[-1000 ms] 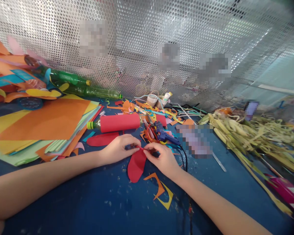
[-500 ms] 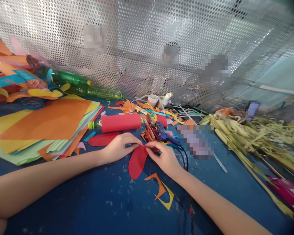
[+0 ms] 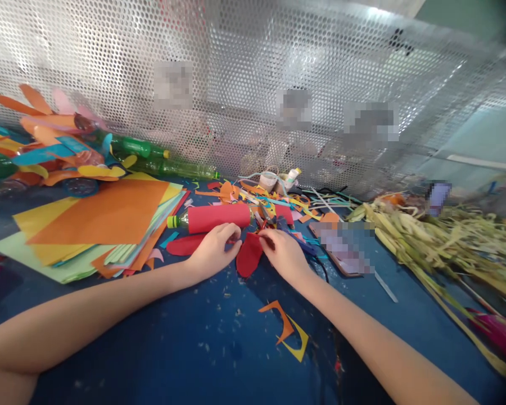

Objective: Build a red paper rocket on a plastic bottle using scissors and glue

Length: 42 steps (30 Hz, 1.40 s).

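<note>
My right hand [image 3: 284, 256] pinches the top right edge of a red paper petal shape [image 3: 248, 257] between thumb and fingers. Just left of that petal is my left hand [image 3: 215, 250], its fingers curled and thumb bent in; whether it grips anything is hidden. Another red paper petal [image 3: 184, 245] lies flat, partly under my left hand. Behind my hands a clear bottle wrapped in red paper [image 3: 219, 217] rests on its side, its yellow-green cap [image 3: 173, 222] to the left. A blue glue gun [image 3: 306, 246] lies behind my right hand, partly covered.
Stacked coloured paper [image 3: 96, 216] and a paper-covered bottle craft [image 3: 71, 149] are at left. Scraps [image 3: 230, 191] lie at the back beneath a perforated silver sheet [image 3: 236, 67]. A phone [image 3: 341, 250] and dried husks [image 3: 425, 242] are at right; orange scrap [image 3: 281, 320] in front.
The red petal has risen away from me and tilted in my right hand. My left fingers have drawn back from its top edge and curled. The whole view has shifted slightly.
</note>
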Tool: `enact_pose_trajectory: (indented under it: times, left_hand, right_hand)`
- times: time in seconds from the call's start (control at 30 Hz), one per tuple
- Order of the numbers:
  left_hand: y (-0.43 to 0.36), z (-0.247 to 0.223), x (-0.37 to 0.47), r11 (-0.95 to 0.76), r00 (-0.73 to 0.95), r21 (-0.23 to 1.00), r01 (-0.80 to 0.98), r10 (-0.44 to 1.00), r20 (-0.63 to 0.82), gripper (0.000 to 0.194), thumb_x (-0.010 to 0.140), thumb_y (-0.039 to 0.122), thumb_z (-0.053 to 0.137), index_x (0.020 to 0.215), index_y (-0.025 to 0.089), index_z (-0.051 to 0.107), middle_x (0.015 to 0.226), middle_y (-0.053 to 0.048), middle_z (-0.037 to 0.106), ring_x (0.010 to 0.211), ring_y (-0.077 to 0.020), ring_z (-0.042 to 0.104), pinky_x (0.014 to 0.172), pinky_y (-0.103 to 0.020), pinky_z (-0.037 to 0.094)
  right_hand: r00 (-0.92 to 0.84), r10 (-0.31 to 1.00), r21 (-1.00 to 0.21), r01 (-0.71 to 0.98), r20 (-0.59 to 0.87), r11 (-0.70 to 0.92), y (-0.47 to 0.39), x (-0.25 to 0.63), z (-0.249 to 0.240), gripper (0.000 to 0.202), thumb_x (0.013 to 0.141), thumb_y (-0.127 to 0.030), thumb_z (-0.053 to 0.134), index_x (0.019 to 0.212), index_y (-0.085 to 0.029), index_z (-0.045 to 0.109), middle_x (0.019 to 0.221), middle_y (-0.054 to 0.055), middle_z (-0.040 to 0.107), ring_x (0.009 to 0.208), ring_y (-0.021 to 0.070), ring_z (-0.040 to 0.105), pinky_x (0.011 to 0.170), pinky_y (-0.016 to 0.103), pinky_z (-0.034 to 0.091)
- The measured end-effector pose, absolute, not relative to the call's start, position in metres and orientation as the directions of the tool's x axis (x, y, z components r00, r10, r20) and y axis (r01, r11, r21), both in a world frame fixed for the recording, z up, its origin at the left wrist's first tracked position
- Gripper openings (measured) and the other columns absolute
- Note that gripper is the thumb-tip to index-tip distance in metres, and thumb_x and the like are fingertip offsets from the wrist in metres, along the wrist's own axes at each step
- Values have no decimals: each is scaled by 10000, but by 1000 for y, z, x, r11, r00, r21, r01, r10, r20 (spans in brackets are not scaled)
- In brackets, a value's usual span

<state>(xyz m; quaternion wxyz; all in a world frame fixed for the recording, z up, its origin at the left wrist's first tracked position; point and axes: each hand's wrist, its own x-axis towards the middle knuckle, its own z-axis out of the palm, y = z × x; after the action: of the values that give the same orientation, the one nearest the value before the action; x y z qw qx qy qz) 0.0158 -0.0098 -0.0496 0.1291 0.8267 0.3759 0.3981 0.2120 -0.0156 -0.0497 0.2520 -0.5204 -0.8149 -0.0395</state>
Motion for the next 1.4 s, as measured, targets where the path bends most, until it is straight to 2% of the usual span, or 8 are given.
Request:
enact_pose_trajectory:
  times: [0.23, 0.37, 0.5, 0.77, 1.0, 1.1, 1.3, 1.4]
  left_hand:
    - [-21, -25, -29, -677, 606, 185, 712, 726, 326, 175, 842, 195, 416, 899, 152, 576, 865, -79, 624, 849, -221, 578, 782, -354, 449]
    - [-28, -39, -44, -627, 587, 110, 771, 768, 257, 224, 823, 173, 413, 942, 125, 596, 950, -121, 629, 936, -244, 568, 839, -370, 430]
    - [-32, -47, -42, -626, 588, 103, 773, 768, 254, 230, 822, 151, 412, 950, 137, 603, 949, -113, 629, 954, -237, 561, 870, -361, 405]
    - [-29, -33, -33, -581, 546, 99, 808, 801, 243, 250, 822, 233, 459, 1022, 134, 571, 926, -110, 610, 915, -256, 554, 827, -388, 420]
    - [-48, -33, -17, -567, 523, 272, 778, 823, 221, 295, 862, 402, 425, 911, 143, 557, 788, -76, 601, 765, -228, 569, 697, -341, 453]
    - [-69, -34, -7, -636, 587, 289, 716, 772, 244, 308, 866, 407, 417, 886, 153, 588, 854, -85, 590, 856, -236, 547, 798, -379, 441]
    - [-100, -44, 3, -701, 675, 296, 648, 710, 202, 475, 844, 449, 432, 1218, 164, 492, 1209, -141, 479, 1140, -297, 418, 944, -435, 397]
    - [-104, -50, 3, -702, 687, 272, 659, 708, 164, 549, 850, 468, 398, 1291, 142, 421, 1300, -177, 405, 1216, -332, 350, 960, -466, 384]
  right_hand:
    - [-396, 782, -39, 881, 481, 471, 10, 194, -45, 189, 816, -78, 464, 861, -175, 619, 932, 121, 594, 954, 258, 497, 823, 369, 438]
    - [-405, 770, -32, 876, 493, 482, 5, 186, -46, 103, 823, -151, 506, 838, -181, 604, 886, 114, 581, 908, 259, 504, 800, 396, 437]
    - [-524, 732, -112, 776, 435, 621, -10, 180, -47, 85, 818, -244, 566, 870, -205, 619, 857, 63, 600, 865, 216, 536, 822, 378, 428]
    - [-489, 763, -283, 729, 422, 624, -16, 178, -48, 42, 787, -146, 591, 792, -178, 617, 819, 48, 614, 838, 183, 544, 790, 325, 428]
    - [-497, 762, -307, 712, 414, 631, -12, 184, -49, 157, 825, -119, 518, 877, -191, 647, 846, 46, 635, 839, 164, 563, 818, 308, 425]
    - [-460, 781, -321, 730, 423, 604, -10, 184, -54, 132, 808, -134, 543, 872, -192, 644, 856, 54, 624, 849, 177, 560, 826, 326, 424]
    - [-379, 799, -374, 734, 466, 567, -8, 181, -60, 54, 796, -162, 560, 785, -199, 599, 854, 52, 595, 880, 199, 539, 856, 362, 409]
    - [-296, 817, -512, 661, 495, 549, -6, 182, -58, 61, 828, -190, 516, 858, -201, 568, 902, 46, 598, 914, 188, 541, 874, 342, 412]
